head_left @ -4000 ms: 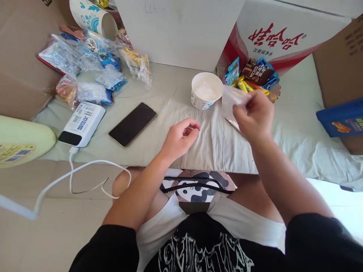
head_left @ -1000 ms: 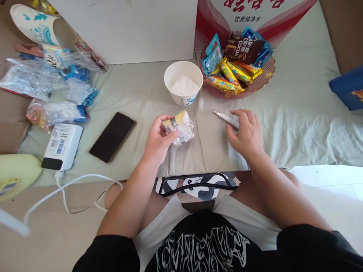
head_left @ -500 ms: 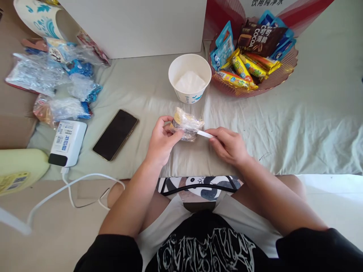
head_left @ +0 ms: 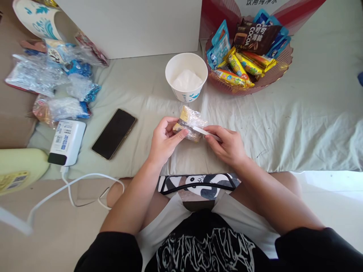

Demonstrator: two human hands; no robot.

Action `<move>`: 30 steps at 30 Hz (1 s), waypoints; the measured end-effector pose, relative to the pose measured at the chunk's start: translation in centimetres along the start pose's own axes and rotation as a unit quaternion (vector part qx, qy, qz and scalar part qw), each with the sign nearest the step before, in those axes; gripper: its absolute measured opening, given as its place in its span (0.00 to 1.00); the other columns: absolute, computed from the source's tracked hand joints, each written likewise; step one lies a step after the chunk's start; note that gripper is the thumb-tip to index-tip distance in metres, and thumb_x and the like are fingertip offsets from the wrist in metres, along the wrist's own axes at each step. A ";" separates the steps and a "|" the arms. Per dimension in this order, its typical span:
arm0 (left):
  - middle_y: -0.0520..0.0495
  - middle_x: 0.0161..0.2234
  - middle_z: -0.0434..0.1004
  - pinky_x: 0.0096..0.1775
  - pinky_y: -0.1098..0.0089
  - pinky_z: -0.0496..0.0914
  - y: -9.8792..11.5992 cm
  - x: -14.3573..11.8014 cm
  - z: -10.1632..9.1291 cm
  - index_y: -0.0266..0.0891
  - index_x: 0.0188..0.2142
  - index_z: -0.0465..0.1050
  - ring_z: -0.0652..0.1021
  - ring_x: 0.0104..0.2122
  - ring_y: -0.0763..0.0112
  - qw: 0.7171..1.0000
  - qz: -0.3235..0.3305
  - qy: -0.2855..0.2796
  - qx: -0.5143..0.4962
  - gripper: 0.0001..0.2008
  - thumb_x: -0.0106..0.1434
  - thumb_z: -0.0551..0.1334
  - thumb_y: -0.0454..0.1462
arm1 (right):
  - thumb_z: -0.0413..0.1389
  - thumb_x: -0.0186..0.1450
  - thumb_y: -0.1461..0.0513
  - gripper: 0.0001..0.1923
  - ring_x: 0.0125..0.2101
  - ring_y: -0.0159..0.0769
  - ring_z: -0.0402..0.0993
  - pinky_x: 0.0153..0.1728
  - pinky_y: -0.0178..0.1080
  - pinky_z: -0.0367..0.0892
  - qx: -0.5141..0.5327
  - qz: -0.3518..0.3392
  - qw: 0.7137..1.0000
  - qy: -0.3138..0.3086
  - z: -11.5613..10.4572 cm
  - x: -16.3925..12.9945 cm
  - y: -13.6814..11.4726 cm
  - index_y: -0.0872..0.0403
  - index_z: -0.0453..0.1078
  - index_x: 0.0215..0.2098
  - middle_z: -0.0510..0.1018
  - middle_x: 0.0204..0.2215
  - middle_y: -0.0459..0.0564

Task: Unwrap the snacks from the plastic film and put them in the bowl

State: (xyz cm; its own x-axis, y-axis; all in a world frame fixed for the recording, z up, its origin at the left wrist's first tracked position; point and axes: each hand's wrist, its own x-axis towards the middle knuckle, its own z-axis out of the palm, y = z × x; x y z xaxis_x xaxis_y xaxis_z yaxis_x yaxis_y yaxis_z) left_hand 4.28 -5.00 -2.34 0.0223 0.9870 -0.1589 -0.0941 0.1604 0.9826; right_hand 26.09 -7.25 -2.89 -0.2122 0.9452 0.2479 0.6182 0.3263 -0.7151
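My left hand (head_left: 163, 138) grips a small snack in a clear crinkly wrapper (head_left: 190, 120) with a yellow piece showing inside, just above the pale green sheet. My right hand (head_left: 228, 144) pinches a thin flat metal blade (head_left: 202, 131), and its tip lies against the wrapper's lower side. Both hands meet over the middle of the sheet, in front of a white paper cup (head_left: 186, 76) with crumpled clear wrappers inside it.
A reddish bowl (head_left: 263, 80) of packaged snacks stands at the back right. A dark phone (head_left: 114, 133), a white power bank (head_left: 67, 142) with a white cable (head_left: 85, 181) and a heap of plastic bags (head_left: 51, 83) lie at the left. A white box (head_left: 130, 26) stands behind.
Four seconds ago my right hand held a clear wrapper near the cup. Since then my left hand picked up the wrapped snack, my right hand took the blade off the sheet and brought it to the wrapper.
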 end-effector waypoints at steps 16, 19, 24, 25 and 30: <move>0.52 0.37 0.81 0.37 0.69 0.79 0.7 0.9 -2.2 0.46 0.41 0.68 0.82 0.35 0.70 0.993 0.001 0.106 -0.046 0.26 0.52 0.78 0.51 | 0.55 0.70 0.57 0.13 0.24 0.33 0.73 0.28 0.36 0.64 -0.064 0.027 0.997 -0.026 -2.1 0.9 1.6 0.50 0.80 0.46 0.83 0.29 0.48; 0.53 0.37 0.80 0.38 0.69 0.80 0.8 1.0 -2.5 0.47 0.41 0.67 0.81 0.35 0.72 0.993 -0.011 0.096 -0.061 0.26 0.52 0.78 0.50 | 0.56 0.69 0.55 0.14 0.24 0.35 0.73 0.30 0.37 0.65 -0.080 0.058 0.995 0.001 -2.7 1.1 2.7 0.50 0.79 0.48 0.84 0.30 0.48; 0.53 0.38 0.77 0.38 0.70 0.78 0.2 0.0 -1.2 0.46 0.43 0.66 0.81 0.35 0.73 0.999 -0.043 0.013 -0.025 0.28 0.51 0.78 0.48 | 0.59 0.67 0.55 0.13 0.35 0.45 0.76 0.36 0.43 0.67 -0.168 0.088 0.979 0.078 -2.8 1.5 4.3 0.50 0.79 0.45 0.84 0.34 0.52; 0.52 0.41 0.77 0.38 0.70 0.78 0.1 -0.4 -0.9 0.46 0.45 0.66 0.81 0.35 0.72 0.999 -0.044 -0.008 0.007 0.28 0.52 0.78 0.47 | 0.58 0.66 0.55 0.11 0.38 0.48 0.76 0.38 0.45 0.67 -0.190 0.086 0.975 0.082 -2.7 1.6 4.4 0.50 0.79 0.43 0.84 0.36 0.54; 0.41 0.55 0.75 0.54 0.57 0.75 0.2 -1.7 -0.5 0.46 0.51 0.71 0.78 0.53 0.58 0.970 0.087 -0.038 0.225 0.21 0.62 0.70 0.47 | 0.54 0.67 0.59 0.14 0.52 0.55 0.73 0.50 0.54 0.64 -0.223 0.059 0.967 0.112 -2.4 1.7 3.3 0.51 0.75 0.48 0.82 0.49 0.59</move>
State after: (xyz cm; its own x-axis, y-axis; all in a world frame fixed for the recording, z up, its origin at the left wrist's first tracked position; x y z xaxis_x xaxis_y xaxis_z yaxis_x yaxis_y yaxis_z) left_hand 3.72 -6.64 -1.93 0.1202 0.9927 0.0047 0.3402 -0.0456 0.9392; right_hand 29.59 -4.56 -3.27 0.0167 0.9356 0.3526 0.9032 0.1371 -0.4066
